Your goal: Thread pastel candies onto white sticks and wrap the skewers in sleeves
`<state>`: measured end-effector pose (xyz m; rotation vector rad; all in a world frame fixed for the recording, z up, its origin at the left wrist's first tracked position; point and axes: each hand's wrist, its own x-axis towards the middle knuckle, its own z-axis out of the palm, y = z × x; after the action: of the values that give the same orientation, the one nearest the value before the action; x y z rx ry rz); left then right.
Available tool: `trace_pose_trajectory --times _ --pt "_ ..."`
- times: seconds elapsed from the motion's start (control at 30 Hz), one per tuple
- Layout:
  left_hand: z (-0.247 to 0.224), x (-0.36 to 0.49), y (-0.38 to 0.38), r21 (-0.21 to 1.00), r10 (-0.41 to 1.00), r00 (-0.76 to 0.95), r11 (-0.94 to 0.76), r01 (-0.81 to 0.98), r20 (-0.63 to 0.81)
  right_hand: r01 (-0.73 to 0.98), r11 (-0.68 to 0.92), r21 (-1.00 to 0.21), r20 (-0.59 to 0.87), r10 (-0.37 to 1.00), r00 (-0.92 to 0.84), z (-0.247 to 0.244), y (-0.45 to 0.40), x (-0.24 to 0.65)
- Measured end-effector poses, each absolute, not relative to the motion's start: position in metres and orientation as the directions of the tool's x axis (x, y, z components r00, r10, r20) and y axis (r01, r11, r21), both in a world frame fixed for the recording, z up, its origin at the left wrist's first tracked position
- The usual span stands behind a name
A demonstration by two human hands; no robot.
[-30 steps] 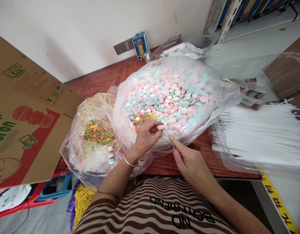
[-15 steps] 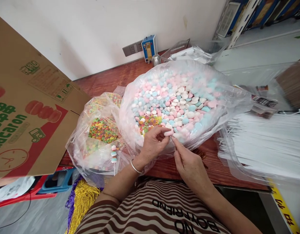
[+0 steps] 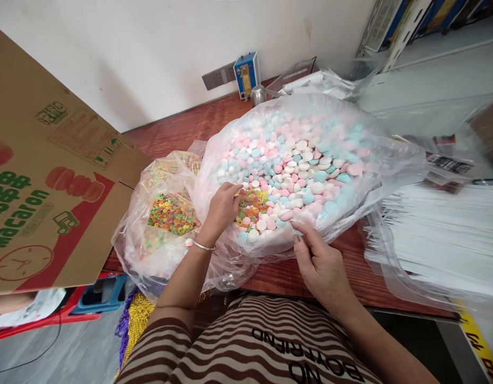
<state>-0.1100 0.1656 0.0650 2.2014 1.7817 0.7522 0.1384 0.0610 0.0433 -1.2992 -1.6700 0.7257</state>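
A clear plastic bag (image 3: 374, 197) lies wide open, full of pink, white and blue candy discs (image 3: 306, 170) that look like marshmallows. Small fruit-coloured ring candies (image 3: 252, 205) form a patch at its left side. Over the left edge of that patch, my left hand (image 3: 223, 210) has its fingertips pinched together; what they hold, if anything, is hidden. My right hand (image 3: 322, 261) is at the bag's front edge, thumb and forefinger closed on something small and pale that I cannot make out. Behind my left wrist shows the tip of a candy skewer (image 3: 189, 242), the rest covered.
A second clear bag (image 3: 130, 234) of ring candies lies to the left, beside a large cardboard box (image 3: 82, 213). White sticks (image 3: 430, 240) fill a plastic bag on the right. A blue device (image 3: 247, 74) and a metal cup (image 3: 258, 95) stand by the wall.
My left hand has moved left and away from my right hand, to the ring candies. The pale pink piece between my hands no longer shows there. My right hand has shifted slightly right.
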Motion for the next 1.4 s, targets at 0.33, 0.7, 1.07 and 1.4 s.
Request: trace_pose_trajectory --times 0.33,0.7,1.07,1.4 --pt "0.060 -0.105 0.170 0.816 0.991 -0.014 -0.099 0.569 0.130 0.426 0.314 -0.849 0.287 0.949 -0.127 0.041 0.067 0.130" --pt "0.065 -0.084 0.150 0.952 0.954 0.129 0.285 -0.107 -0.271 0.401 0.323 -0.858 0.253 0.943 -0.217 0.046 0.077 0.113" --pt "0.071 -0.105 0.149 0.978 0.986 0.105 0.110 0.177 -0.130 0.358 0.334 -0.872 0.303 0.943 -0.141 0.037 0.073 0.118" --pt "0.058 -0.113 0.190 0.312 0.952 0.241 -0.291 0.905 0.190 0.016 0.040 -0.999 0.036 0.973 -0.227 0.027 0.080 0.119"
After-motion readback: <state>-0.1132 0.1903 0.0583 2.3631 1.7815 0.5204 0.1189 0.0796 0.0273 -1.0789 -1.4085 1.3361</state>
